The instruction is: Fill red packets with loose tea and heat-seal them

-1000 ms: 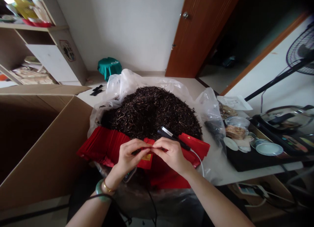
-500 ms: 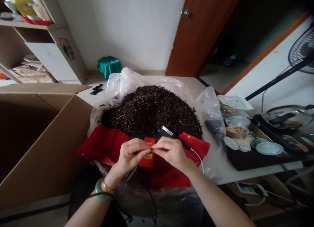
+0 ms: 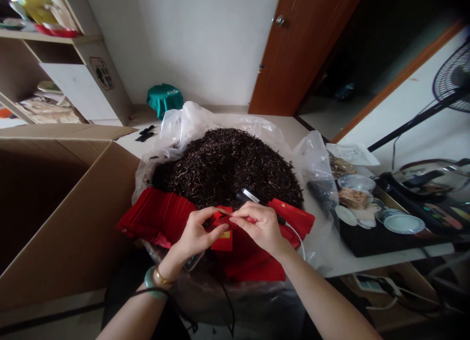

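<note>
— What's over on the left of the tea heap (image 3: 229, 166)?

— A big open cardboard box (image 3: 69, 203), then a fanned row of red packets (image 3: 157, 217) lying against the near edge of the heap.

— And the hands?

— Both are just in front of the heap, close together. The left hand (image 3: 194, 234) pinches one small red packet (image 3: 223, 228) at its top with thumb and fingers; the right hand (image 3: 262, 227) pinches the same top edge from the other side. The packet hangs between them, over more red packets.

— Anything right behind them?

— A black tool with a silver bar (image 3: 249, 197) rests on the heap's near edge, just behind the right hand, and a white cord (image 3: 298, 237) runs off it.

— Further right?

— A clear plastic bag (image 3: 312, 158) frames the heap, and beyond it a dark tray (image 3: 367, 234) holds small dishes.
</note>
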The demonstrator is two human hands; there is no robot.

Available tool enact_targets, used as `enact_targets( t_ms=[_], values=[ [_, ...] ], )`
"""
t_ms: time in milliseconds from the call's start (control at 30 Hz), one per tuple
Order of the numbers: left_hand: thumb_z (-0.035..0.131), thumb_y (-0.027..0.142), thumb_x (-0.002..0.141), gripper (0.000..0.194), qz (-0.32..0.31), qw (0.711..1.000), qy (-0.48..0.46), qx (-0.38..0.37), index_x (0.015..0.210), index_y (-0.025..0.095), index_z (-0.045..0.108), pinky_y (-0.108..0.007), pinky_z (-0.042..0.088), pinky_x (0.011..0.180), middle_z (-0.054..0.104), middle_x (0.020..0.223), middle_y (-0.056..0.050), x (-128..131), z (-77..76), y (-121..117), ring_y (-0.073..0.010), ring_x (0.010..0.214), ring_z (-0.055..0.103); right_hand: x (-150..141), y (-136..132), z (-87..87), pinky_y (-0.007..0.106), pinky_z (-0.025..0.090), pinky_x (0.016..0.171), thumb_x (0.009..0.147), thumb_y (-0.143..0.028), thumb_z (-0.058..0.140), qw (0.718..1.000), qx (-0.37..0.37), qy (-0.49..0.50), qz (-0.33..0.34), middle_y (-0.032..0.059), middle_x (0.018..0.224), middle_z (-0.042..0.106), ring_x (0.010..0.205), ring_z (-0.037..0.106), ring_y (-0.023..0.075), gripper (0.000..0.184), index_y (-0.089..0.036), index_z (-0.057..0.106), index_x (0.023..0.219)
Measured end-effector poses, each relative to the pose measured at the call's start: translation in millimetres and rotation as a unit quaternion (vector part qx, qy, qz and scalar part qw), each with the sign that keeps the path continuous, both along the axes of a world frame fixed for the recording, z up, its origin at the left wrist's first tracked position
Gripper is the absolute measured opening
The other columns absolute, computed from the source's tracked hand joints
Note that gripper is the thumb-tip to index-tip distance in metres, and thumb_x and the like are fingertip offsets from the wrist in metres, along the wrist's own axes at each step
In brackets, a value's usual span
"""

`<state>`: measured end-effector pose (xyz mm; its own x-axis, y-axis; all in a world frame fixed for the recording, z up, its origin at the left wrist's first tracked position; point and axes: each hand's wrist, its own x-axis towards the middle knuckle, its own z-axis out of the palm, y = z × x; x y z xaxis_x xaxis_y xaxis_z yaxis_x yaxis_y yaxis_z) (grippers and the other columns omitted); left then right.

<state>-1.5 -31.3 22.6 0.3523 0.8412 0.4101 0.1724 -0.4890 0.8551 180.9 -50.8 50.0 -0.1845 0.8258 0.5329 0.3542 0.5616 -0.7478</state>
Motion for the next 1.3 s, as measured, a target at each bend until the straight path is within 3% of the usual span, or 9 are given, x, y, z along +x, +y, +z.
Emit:
enact_targets(
  t_ms=[133, 233, 333, 467, 667, 933, 1200, 1300],
  values=[
    [0.069, 0.035, 0.077, 0.025, -0.033, 0.996, 0.0, -0.084, 0.079, 0.01, 0.071, -0.019, 0.044, 0.052, 0.067, 0.061, -0.001, 1.9, -5.2, -0.2, -0.0112, 0.054, 0.056, -0.2, -0.8, 2.2, 0.024, 0.052, 0.056, 0.086, -0.025, 0.065, 1.0, -0.007, 0.002, -0.007, 0.001, 0.069, 0.068, 0.06, 0.062, 0.0125, 0.012, -0.021, 0.07, 0.075],
    [0.071, 0.036, 0.074, 0.028, -0.051, 0.989, -0.021, -0.137, 0.083, 0.01, 0.071, -0.02, 0.045, 0.054, 0.066, 0.064, -0.001, 3.5, -4.9, -1.0, -0.0112, 0.056, 0.054, -1.5, -1.1, 2.1, 0.024, 0.053, 0.059, 0.085, -0.024, 0.064, 1.0, -0.017, 0.002, -0.023, 0.0008, 0.069, 0.068, 0.061, 0.062, 0.0131, 0.011, -0.02, 0.068, 0.076],
    [0.072, 0.036, 0.071, 0.03, -0.054, 0.984, -0.031, -0.169, 0.085, 0.009, 0.069, -0.02, 0.044, 0.054, 0.063, 0.064, 0.0, 4.9, -4.0, -1.7, -0.01, 0.055, 0.051, -2.5, -1.6, 0.4, 0.024, 0.054, 0.061, 0.086, -0.021, 0.063, 0.999, -0.019, -0.003, -0.03, 0.0018, 0.077, 0.07, 0.066, 0.065, 0.0138, 0.006, -0.021, 0.068, 0.087],
    [0.071, 0.033, 0.071, 0.026, -0.041, 0.989, -0.018, -0.143, 0.077, 0.008, 0.066, -0.017, 0.038, 0.049, 0.053, 0.057, 0.003, 5.6, -5.1, -1.5, -0.0069, 0.051, 0.042, -2.0, -1.0, -1.6, 0.026, 0.056, 0.069, 0.09, -0.02, 0.059, 0.999, 0.04, -0.034, 0.006, 0.0043, 0.087, 0.071, 0.076, 0.066, 0.0145, 0.016, -0.021, 0.069, 0.103],
    [0.069, 0.033, 0.073, 0.025, -0.037, 0.993, 0.007, -0.112, 0.08, 0.009, 0.066, -0.015, 0.033, 0.046, 0.046, 0.054, 0.006, 5.2, -7.6, -2.1, -0.0059, 0.05, 0.035, -0.7, 0.7, -0.8, 0.026, 0.056, 0.067, 0.091, -0.028, 0.059, 0.997, 0.055, -0.053, 0.03, 0.0047, 0.085, 0.068, 0.074, 0.065, 0.0141, 0.016, -0.02, 0.071, 0.099],
    [0.068, 0.037, 0.073, 0.029, -0.024, 0.993, 0.094, -0.072, 0.063, 0.012, 0.058, -0.016, 0.024, 0.043, 0.033, 0.051, 0.008, 5.3, -6.0, -3.2, -0.0049, 0.049, 0.027, -5.8, -2.5, -0.9, 0.028, 0.054, 0.064, 0.09, -0.029, 0.06, 0.999, 0.025, -0.025, -0.003, 0.0021, 0.073, 0.065, 0.066, 0.061, 0.0141, 0.016, -0.021, 0.071, 0.083],
    [0.055, 0.05, 0.084, 0.042, -0.094, 0.98, 0.058, -0.166, 0.078, 0.009, 0.062, -0.017, 0.031, 0.046, 0.047, 0.057, 0.004, 2.0, -1.2, -4.1, -0.0071, 0.052, 0.037, -5.5, -0.2, -2.8, 0.026, 0.052, 0.062, 0.091, -0.023, 0.056, 0.999, 0.02, -0.03, -0.037, 0.0013, 0.07, 0.062, 0.064, 0.059, 0.0135, 0.016, -0.02, 0.064, 0.077],
    [0.069, 0.049, 0.073, 0.041, -0.104, 0.975, 0.039, -0.191, 0.086, 0.01, 0.064, -0.019, 0.041, 0.053, 0.057, 0.067, 0.002, 4.3, -1.0, -4.3, -0.0093, 0.058, 0.046, -6.2, -0.3, -6.1, 0.027, 0.052, 0.063, 0.091, -0.024, 0.055, 0.999, 0.01, -0.033, -0.04, 0.0012, 0.071, 0.061, 0.065, 0.059, 0.0141, 0.017, -0.02, 0.063, 0.077]
  ],
)
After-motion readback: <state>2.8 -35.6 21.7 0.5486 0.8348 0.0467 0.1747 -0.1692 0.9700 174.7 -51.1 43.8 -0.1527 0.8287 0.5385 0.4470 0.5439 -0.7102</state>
